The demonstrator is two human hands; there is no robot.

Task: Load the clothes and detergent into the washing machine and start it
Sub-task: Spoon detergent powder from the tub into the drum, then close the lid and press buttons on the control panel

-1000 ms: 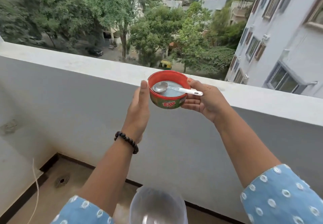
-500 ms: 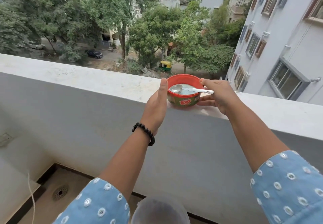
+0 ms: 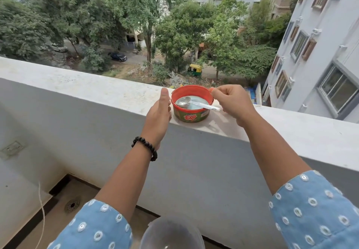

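A red-rimmed green detergent tub (image 3: 191, 116) marked "EXO" stands on top of the white balcony parapet (image 3: 97, 91). A metal spoon (image 3: 186, 101) lies in it on pale detergent, its handle poking out over the right rim. My left hand (image 3: 158, 114), with a black bead bracelet at the wrist, is held flat with straight fingers right beside the tub's left wall. My right hand (image 3: 231, 101) has curled fingers, and its thumb and forefinger pinch the tub's rim at the back right. No washing machine or clothes are in view.
Beyond the parapet is a long drop to a street with trees and parked vehicles; a grey building (image 3: 320, 45) rises on the right. Below are a floor drain (image 3: 72, 204), a hanging string (image 3: 41, 210), a wall socket (image 3: 11, 148) and a clear plastic dome (image 3: 171, 233).
Both hands carried the tub forward and set it down on the parapet. My left palm has come off its side, and my right hand has shifted from its side up to its rim.
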